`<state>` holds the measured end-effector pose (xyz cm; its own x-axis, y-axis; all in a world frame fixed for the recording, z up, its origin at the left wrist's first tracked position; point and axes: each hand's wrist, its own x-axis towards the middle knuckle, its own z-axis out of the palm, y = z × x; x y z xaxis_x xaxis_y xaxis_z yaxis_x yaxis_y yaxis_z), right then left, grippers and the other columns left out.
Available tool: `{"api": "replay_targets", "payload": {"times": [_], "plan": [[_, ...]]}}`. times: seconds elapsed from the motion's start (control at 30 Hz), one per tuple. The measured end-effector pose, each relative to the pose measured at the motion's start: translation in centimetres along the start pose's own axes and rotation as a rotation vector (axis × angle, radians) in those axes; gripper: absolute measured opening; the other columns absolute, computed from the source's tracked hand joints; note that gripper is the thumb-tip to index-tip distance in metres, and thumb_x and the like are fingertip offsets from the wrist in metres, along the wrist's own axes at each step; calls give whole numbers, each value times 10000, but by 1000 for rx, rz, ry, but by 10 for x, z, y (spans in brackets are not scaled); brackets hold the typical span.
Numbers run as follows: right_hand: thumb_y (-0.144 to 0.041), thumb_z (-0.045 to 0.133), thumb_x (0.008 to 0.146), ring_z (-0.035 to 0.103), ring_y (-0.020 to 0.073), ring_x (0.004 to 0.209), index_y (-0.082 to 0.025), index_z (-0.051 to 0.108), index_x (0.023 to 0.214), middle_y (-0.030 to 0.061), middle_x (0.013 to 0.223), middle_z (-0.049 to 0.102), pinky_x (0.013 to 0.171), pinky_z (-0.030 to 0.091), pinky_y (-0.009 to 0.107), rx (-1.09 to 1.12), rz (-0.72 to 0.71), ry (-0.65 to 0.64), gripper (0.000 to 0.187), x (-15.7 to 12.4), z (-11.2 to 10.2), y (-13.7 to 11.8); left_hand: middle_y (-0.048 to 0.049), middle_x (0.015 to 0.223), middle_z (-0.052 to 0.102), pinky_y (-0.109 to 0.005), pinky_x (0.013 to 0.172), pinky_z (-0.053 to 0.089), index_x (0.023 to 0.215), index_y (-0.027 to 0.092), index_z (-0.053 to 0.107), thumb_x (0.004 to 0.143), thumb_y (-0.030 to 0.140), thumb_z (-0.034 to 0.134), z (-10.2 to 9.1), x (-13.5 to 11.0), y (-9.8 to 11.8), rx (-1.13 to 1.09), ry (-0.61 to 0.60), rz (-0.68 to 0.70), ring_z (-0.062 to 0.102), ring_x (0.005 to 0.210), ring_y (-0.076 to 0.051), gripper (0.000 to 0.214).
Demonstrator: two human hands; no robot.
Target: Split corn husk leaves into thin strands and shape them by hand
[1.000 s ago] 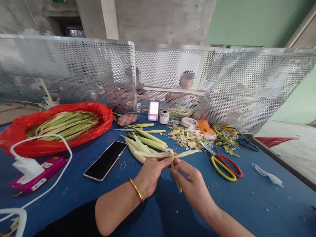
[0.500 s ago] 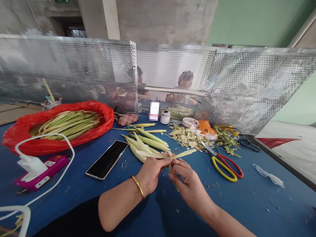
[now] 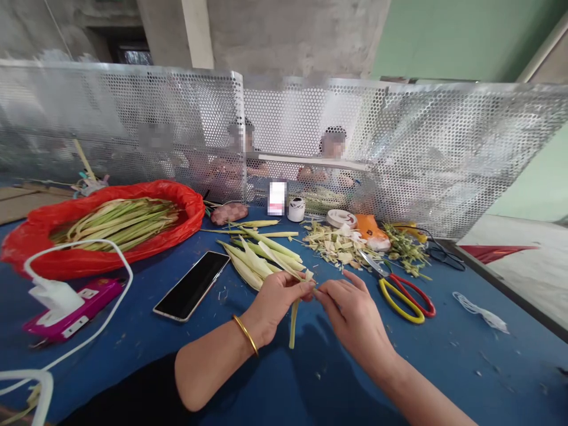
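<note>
My left hand (image 3: 271, 305), with a gold bangle at the wrist, is closed in a pinch around pale green husk strips. A folded husk strip (image 3: 293, 325) hangs down below its fingers, and another long piece reaches up and to the left. My right hand (image 3: 357, 313) meets the left fingertips from the right, thumb and forefinger pinched on the folded strip; the fingers partly hide that spot. Just behind the hands lie several broad husk leaves (image 3: 248, 266). Scissors (image 3: 402, 296) with yellow and red handles lie to the right of my right hand.
A dark phone (image 3: 193, 287) lies at left, near a purple power strip (image 3: 73, 310) with a white cable. Behind is a red bag (image 3: 186, 204) of green stalks. Husk scraps (image 3: 332, 245), a tape roll (image 3: 341, 218) and white string (image 3: 481, 312) lie rightward. A perforated metal screen (image 3: 306, 112) crosses the back.
The strip end that pointed right across my hands no longer sticks out there. The hanging strip has swung left, and my right hand has shifted slightly right and rolled over, its fingers at the fold.
</note>
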<state>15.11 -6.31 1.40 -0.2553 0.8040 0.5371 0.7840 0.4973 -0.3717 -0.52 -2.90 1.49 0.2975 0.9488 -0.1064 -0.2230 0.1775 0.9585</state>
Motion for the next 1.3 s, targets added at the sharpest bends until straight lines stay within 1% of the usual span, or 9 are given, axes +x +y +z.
{"api": "replay_targets", "payload": {"times": [0.13,0.3,0.4,0.5,0.6,0.7,0.8,0.93,1.3], "plan": [[-212,425,950,558,137,606,-226,542,705,-35,608,594,975,320,370,44,0,12,271,-3,0,-5,16,575,598,-244,675,430,666,134,679,631,351,787,1,0,2,65,3,12,547,612,-117,244],[-229,424,940,507,133,570,-217,511,664,-35,571,543,925,360,344,77,23,10,290,-3,-2,-7,17,545,588,-232,665,432,682,128,699,626,338,791,0,1,3,85,41,6,535,591,-108,236],[-280,432,934,524,151,590,-216,550,647,-12,584,568,806,411,315,150,123,-31,317,-1,1,-1,18,568,592,-229,670,443,706,127,704,600,344,813,-2,2,4,78,72,-33,540,596,-104,265],[-386,462,910,597,198,723,-217,665,762,41,741,666,692,429,295,337,324,-65,302,2,5,6,6,606,606,-241,690,462,728,127,704,595,402,817,-3,1,4,73,11,-93,568,625,-115,326],[-493,523,854,610,238,857,-187,706,797,72,842,692,780,435,321,600,513,-65,361,6,6,7,-25,629,627,-278,721,484,765,126,707,699,534,702,-3,-2,5,72,-96,-155,592,638,-136,414],[-492,626,786,602,211,779,-164,700,774,48,751,674,783,436,325,923,657,-76,336,6,6,3,-36,632,626,-288,698,485,778,127,702,766,589,595,-1,-4,4,75,-162,-155,587,617,-139,475],[-432,706,730,563,160,671,-163,667,702,11,652,630,721,428,296,1087,706,-38,273,5,6,0,-14,588,594,-258,659,454,697,130,671,733,540,655,0,-5,2,121,-188,-136,559,585,-121,412],[-415,758,672,505,128,582,-171,576,568,-22,557,568,622,403,270,1073,738,14,322,3,10,1,29,556,534,-233,598,396,683,131,664,681,402,722,3,-6,-2,195,-186,-124,496,543,-93,276],[-399,725,678,450,121,551,-180,536,574,-28,549,540,562,354,265,947,700,137,307,-2,24,4,32,466,509,-263,620,408,577,140,672,606,271,708,9,-10,3,214,-159,-178,472,526,-110,139]]}}
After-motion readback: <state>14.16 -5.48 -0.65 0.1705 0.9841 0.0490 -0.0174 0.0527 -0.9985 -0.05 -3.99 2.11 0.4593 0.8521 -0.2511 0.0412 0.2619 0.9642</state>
